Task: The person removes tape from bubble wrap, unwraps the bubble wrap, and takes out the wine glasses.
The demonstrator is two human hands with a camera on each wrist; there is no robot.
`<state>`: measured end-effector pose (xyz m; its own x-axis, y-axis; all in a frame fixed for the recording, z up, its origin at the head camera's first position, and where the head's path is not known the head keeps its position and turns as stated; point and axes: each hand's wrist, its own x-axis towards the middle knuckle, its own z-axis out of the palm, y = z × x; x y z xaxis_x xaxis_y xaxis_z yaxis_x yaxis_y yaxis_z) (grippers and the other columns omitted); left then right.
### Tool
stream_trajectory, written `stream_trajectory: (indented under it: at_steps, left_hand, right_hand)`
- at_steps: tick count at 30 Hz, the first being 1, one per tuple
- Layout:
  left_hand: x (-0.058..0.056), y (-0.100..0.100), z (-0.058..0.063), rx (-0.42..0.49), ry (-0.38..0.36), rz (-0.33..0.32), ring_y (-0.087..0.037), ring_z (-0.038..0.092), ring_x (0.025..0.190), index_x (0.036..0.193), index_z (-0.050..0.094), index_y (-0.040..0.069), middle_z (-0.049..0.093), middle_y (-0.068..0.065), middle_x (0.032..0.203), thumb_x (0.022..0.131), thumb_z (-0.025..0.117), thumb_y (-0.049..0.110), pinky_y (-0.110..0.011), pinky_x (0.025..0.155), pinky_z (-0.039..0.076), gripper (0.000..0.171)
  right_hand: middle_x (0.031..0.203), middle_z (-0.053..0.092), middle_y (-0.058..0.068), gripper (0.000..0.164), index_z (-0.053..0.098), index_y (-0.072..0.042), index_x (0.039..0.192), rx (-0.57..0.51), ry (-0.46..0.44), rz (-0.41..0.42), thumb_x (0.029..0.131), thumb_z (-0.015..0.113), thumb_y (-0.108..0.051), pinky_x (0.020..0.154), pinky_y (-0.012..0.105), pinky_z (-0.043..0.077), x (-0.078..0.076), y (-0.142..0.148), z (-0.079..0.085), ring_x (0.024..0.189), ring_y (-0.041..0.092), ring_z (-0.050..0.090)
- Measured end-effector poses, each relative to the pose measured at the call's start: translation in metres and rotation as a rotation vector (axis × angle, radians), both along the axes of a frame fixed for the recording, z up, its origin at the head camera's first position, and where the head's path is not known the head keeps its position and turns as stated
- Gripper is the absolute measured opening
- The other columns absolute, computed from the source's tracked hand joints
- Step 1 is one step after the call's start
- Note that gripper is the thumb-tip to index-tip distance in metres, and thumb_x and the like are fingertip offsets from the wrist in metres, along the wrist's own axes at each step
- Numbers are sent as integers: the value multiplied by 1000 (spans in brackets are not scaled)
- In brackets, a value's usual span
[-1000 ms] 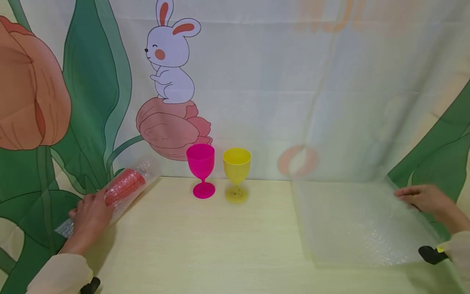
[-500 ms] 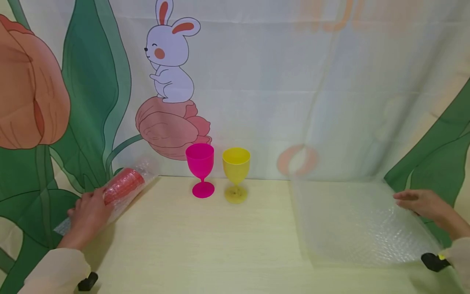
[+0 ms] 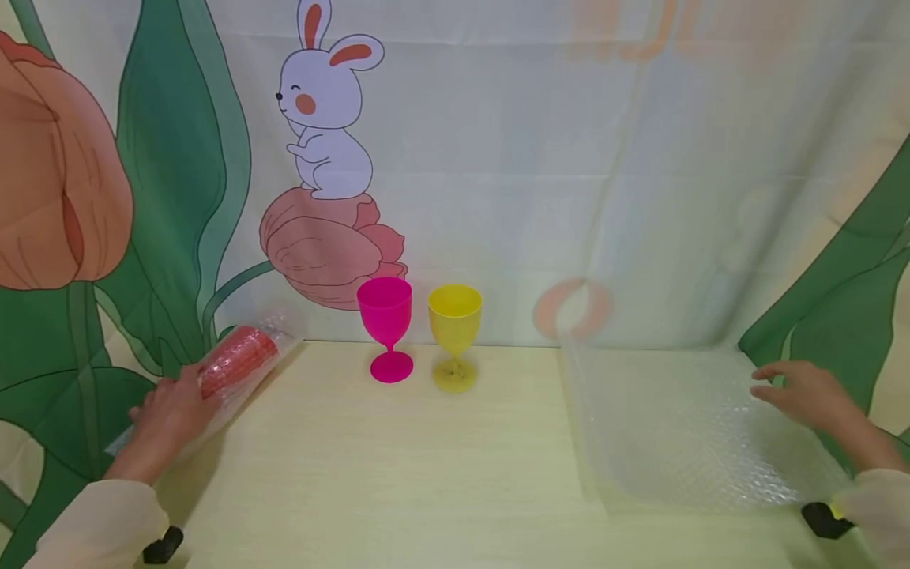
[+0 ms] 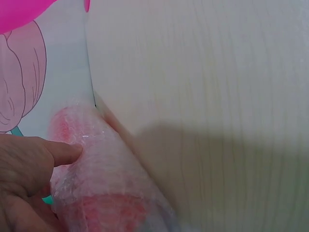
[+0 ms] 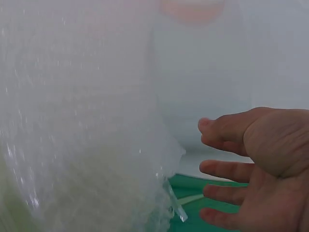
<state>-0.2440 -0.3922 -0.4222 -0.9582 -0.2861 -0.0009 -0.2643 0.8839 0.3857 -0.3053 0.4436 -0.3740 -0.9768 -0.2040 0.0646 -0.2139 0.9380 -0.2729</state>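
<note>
At the left, my left hand point(image 3: 167, 415) holds a red object rolled in clear bubble wrap point(image 3: 238, 363), gripping the lower part of the roll. In the left wrist view a finger presses against the wrapped roll point(image 4: 104, 159); the red thing's full shape is hidden by the plastic. On the right, a flat sheet of bubble wrap point(image 3: 682, 435) lies over the table. My right hand point(image 3: 814, 403) hovers at the sheet's far right corner with its fingers spread. In the right wrist view the hand point(image 5: 270, 169) is apart from the sheet point(image 5: 82, 121) and holds nothing.
A pink goblet point(image 3: 388, 316) and a yellow goblet point(image 3: 455, 316) stand upright side by side near the back edge of the pale table point(image 3: 398, 474). Behind them hangs a printed curtain point(image 3: 490, 158) with a rabbit and tulips.
My right hand has let go of the bubble wrap sheet's corner and its fingers have spread. My left hand stays on the wrapped roll, and the goblets have not moved.
</note>
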Motion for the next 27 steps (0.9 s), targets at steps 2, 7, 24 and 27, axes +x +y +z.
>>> stream_trajectory:
  at_steps: [2, 7, 24, 27]
  left_hand:
    - [1, -1, 1, 2, -12, -16, -69, 34, 120, 145, 25, -18, 35, -49, 131, 100, 64, 22, -85, 95, 22, 72]
    - [7, -1, 5, 46, -60, -43, -70, 28, 125, 149, 20, -18, 29, -49, 137, 103, 59, 33, -88, 97, 19, 79]
    - [24, 19, 18, 94, -147, -108, -43, 53, 87, 132, 28, -26, 49, -38, 107, 105, 47, 44, -42, 63, 50, 77]
    - [26, 29, 21, 102, -174, -86, -41, 54, 86, 130, 27, -26, 49, -35, 102, 104, 48, 43, -41, 62, 50, 76]
  right_hand:
    - [130, 52, 45, 43, 59, 15, 126, -8, -8, 9, 103, 63, -21, 78, 64, 50, 2, -10, 2, 111, 63, 53]
    - [130, 52, 45, 45, 57, 17, 127, -15, -9, 51, 102, 64, -20, 82, 66, 49, 6, -35, -1, 109, 60, 56]
    - [139, 52, 38, 54, 54, 14, 136, -146, -14, 124, 104, 64, -28, 93, 65, 49, 33, -105, -11, 120, 55, 55]
    - [140, 53, 36, 55, 54, 12, 137, -163, -13, 132, 104, 64, -30, 94, 64, 49, 36, -115, -10, 120, 54, 56]
